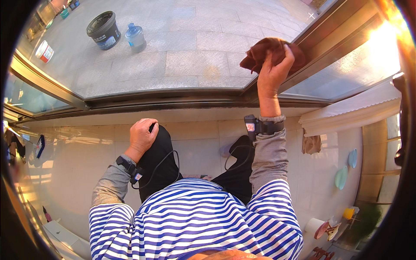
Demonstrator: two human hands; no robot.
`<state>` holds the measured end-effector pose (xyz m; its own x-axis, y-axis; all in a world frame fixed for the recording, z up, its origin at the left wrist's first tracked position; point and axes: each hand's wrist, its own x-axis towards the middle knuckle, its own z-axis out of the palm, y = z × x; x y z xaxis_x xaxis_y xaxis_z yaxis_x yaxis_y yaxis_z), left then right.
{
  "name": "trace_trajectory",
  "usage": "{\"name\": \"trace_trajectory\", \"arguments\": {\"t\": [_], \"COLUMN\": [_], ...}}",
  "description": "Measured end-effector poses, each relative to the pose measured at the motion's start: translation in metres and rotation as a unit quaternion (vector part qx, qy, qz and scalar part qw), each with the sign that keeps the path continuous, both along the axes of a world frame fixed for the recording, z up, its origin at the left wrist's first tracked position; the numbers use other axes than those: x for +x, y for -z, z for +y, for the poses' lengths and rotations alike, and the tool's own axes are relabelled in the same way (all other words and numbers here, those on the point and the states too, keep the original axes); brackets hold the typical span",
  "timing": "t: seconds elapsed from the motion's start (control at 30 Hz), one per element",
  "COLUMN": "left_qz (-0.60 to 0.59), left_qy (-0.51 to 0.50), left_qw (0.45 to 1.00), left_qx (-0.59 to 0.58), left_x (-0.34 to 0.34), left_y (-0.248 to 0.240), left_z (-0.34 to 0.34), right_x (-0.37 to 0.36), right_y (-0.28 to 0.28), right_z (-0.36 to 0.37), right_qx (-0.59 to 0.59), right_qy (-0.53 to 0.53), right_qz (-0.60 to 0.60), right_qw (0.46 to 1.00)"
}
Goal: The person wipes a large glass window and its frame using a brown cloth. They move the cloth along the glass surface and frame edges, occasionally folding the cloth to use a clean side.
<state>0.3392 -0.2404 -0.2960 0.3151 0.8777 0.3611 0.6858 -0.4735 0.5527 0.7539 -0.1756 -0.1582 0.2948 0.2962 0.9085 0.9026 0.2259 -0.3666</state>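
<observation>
My right hand [273, 71] is raised to the window and closed on a crumpled dark brown cloth [263, 50]. The cloth lies against the glass where it meets the dark upright window frame [323, 47]. Fingers and thumb press it from my side. My left hand [144, 133] rests curled on my left knee, low below the window sill, with nothing seen in it. Its fingertips are partly hidden behind the knuckles. Each wrist carries a black strapped device, and a thin black cable runs from each.
Through the glass [186, 65] a black bucket [104, 32], a blue water jug [136, 38] and a white tub [44, 52] stand on grey paving. A white curtain [353, 115] is bunched at right. Blue and green basins [341, 177] and a white stool-like object [315, 227] are behind on the right.
</observation>
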Motion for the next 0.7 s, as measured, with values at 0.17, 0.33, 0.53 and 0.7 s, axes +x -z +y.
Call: {"name": "trace_trajectory", "arguments": {"t": [0.17,0.33,0.53,0.7], "left_qz": [0.008,0.009,-0.009,-0.016], "left_qy": [0.002,0.0,-0.004,-0.012], "left_qw": [1.0,1.0,1.0,1.0], "left_qx": [-0.006,-0.006,0.009,0.006], "left_x": [0.004,0.004,0.003,-0.002], "left_y": [-0.004,-0.005,-0.002,0.003], "left_z": [0.003,0.005,0.005,0.004], "right_x": [-0.018,-0.031,-0.039,-0.06], "right_y": [0.127,0.218,0.208,0.101], "right_z": [-0.019,-0.03,-0.025,-0.012], "right_qx": [-0.125,-0.231,-0.221,-0.077], "right_qy": [0.017,0.015,0.014,-0.062], "right_qz": [0.083,0.154,0.247,0.175], "right_qw": [0.988,0.961,0.943,0.98]}}
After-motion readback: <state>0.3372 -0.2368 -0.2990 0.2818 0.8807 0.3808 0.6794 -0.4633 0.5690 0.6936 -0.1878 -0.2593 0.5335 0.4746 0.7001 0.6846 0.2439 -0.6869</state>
